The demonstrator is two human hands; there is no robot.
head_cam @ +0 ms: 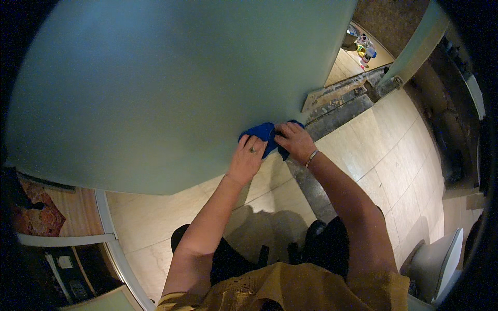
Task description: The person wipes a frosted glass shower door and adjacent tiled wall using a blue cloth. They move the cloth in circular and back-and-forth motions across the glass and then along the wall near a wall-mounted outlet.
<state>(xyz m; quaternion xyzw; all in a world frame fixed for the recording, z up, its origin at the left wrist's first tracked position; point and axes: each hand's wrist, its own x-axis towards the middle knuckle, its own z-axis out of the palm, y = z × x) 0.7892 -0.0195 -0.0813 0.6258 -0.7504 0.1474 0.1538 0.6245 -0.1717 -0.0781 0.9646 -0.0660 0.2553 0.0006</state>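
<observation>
A blue cloth (260,134) is bunched between my two hands, in front of a large frosted glass panel (155,97). My left hand (248,155), with a ring on one finger, grips the cloth's left part close to the panel's lower edge. Just beside it, my right hand (297,143), with a bracelet at the wrist, pinches the cloth's other end. Some of the cloth is hidden under my fingers. Whether the cloth touches the glass, I cannot tell.
Light floor tiles (389,155) lie below, crossed by a dark stone strip (311,190). Several bottles (365,54) stand beyond the panel's right edge. A white pedestal fixture (435,264) is at lower right. A pale-framed cabinet (109,237) with a dark compartment stands at lower left.
</observation>
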